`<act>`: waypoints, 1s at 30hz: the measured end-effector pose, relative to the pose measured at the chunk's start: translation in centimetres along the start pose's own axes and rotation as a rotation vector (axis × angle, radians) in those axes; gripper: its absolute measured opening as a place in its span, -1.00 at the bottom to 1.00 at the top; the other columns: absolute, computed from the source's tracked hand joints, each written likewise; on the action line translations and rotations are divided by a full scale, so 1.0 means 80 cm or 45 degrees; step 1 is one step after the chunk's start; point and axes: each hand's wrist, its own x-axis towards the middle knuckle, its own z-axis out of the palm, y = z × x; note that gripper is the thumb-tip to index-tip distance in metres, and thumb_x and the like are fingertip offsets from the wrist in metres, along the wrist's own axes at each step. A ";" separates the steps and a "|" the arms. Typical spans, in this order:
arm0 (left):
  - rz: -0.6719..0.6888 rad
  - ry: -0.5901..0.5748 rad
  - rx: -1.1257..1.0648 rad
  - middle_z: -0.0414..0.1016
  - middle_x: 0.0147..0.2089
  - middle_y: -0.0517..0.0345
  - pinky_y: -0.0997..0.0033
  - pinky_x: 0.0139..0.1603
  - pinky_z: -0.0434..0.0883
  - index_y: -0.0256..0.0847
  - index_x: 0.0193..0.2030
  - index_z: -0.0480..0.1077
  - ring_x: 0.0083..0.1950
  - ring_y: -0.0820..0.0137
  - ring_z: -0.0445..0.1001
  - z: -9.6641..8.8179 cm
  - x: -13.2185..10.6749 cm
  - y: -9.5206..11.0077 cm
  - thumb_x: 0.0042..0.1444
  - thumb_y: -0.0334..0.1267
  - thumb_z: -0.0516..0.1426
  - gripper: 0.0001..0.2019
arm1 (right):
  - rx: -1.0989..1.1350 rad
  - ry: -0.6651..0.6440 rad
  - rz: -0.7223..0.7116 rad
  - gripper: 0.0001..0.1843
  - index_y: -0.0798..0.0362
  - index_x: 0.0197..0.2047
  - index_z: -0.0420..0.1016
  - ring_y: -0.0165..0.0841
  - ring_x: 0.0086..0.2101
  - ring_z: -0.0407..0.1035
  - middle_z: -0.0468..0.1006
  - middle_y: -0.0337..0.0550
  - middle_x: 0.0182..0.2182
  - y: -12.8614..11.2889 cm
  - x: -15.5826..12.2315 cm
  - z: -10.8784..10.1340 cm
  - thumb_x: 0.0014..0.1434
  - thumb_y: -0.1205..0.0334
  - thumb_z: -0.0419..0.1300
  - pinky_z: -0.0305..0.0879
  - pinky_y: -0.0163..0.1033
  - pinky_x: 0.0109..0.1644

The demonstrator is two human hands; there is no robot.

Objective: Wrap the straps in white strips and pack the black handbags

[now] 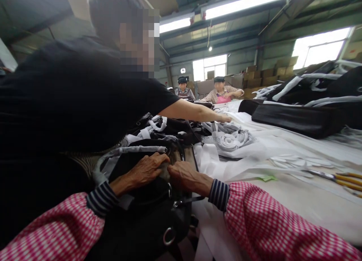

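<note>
A black handbag (141,215) with metal rings and a strap buckle lies in front of me, its upper part under my hands. My left hand (145,168) is closed on the bag's upper edge, fingers bent. Close beside it, my right hand (185,174) is curled like a fist at the bag's opening, where a brownish lining shows; its fingertips are hidden. A handle wrapped in white material (132,150) arches behind my left hand.
A co-worker in a black shirt (70,91) leans in from the left, one arm (195,110) stretched across the table. More black bags (299,118) are heaped at the right. White wrapping rolls (233,139), yellow-handled scissors (336,177) and a green scrap (267,178) lie on the table.
</note>
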 end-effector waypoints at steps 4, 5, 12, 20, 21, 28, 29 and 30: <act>0.020 0.031 -0.047 0.48 0.15 0.07 0.16 0.22 0.32 -0.07 0.12 0.40 0.20 0.21 0.44 0.000 -0.001 0.002 0.22 -0.43 0.05 -0.63 | 0.126 -0.016 0.121 -0.78 0.14 -0.10 0.51 -0.24 -0.33 0.52 0.64 0.03 -0.29 0.005 -0.001 -0.008 0.24 0.19 0.22 -0.02 -0.20 -0.39; 0.049 0.030 -0.043 0.50 0.13 0.09 0.18 0.21 0.31 -0.07 0.10 0.42 0.20 0.23 0.44 0.001 -0.001 0.002 0.22 -0.44 0.05 -0.65 | 0.144 -0.011 0.103 -0.75 0.14 -0.06 0.51 -0.24 -0.32 0.51 0.65 0.03 -0.27 0.004 -0.002 -0.011 0.22 0.22 0.21 -0.01 -0.21 -0.38; 0.192 0.014 -0.055 0.59 0.03 0.21 0.23 0.05 0.22 -0.08 -0.12 0.51 0.17 0.27 0.41 0.009 -0.005 -0.004 0.32 -0.40 0.04 -0.77 | 0.223 -0.071 0.138 -0.89 0.08 -0.19 0.53 -0.35 -0.40 0.41 0.61 -0.10 -0.38 0.001 -0.006 -0.027 0.20 0.28 0.22 -0.03 -0.25 -0.36; 0.223 0.058 -0.106 0.56 0.04 0.22 0.27 0.11 0.21 -0.07 -0.07 0.50 0.15 0.30 0.40 0.015 -0.009 -0.015 0.26 -0.43 0.10 -0.77 | -0.086 -0.102 0.091 -0.85 0.04 -0.13 0.53 -0.30 -0.36 0.47 0.64 -0.05 -0.30 0.021 0.003 -0.039 0.31 0.32 0.13 -0.08 -0.20 -0.38; 0.253 0.070 -0.122 0.55 0.04 0.22 0.29 0.14 0.21 -0.06 -0.06 0.50 0.16 0.31 0.39 0.017 -0.010 -0.019 0.26 -0.43 0.10 -0.77 | -0.100 -0.050 0.116 -0.85 0.05 -0.12 0.52 -0.30 -0.35 0.47 0.64 -0.06 -0.28 0.028 0.009 -0.038 0.34 0.31 0.11 -0.07 -0.20 -0.37; 0.248 0.070 -0.090 0.53 0.02 0.23 0.29 0.07 0.24 -0.07 -0.07 0.47 0.11 0.30 0.43 0.008 -0.010 -0.019 0.22 -0.40 0.13 -0.80 | -0.045 0.180 0.357 -0.75 0.03 -0.07 0.50 -0.35 -0.27 0.47 0.59 -0.12 -0.18 0.064 0.044 -0.016 0.48 0.18 0.02 0.02 -0.25 -0.32; 0.232 0.083 -0.066 0.52 0.03 0.22 0.28 0.05 0.25 -0.07 -0.08 0.46 0.11 0.29 0.44 0.002 -0.006 -0.014 0.21 -0.39 0.14 -0.81 | -0.001 0.210 0.353 -0.76 0.03 -0.08 0.51 -0.35 -0.26 0.46 0.58 -0.14 -0.19 0.065 0.045 -0.013 0.48 0.18 0.03 0.03 -0.26 -0.30; 0.212 0.107 -0.026 0.52 0.03 0.21 0.26 0.03 0.25 -0.08 -0.09 0.46 0.09 0.27 0.46 -0.004 0.000 -0.008 0.21 -0.37 0.14 -0.83 | 0.042 0.247 0.346 -0.77 0.03 -0.10 0.51 -0.36 -0.26 0.45 0.57 -0.15 -0.20 0.065 0.045 -0.011 0.47 0.18 0.04 0.04 -0.27 -0.28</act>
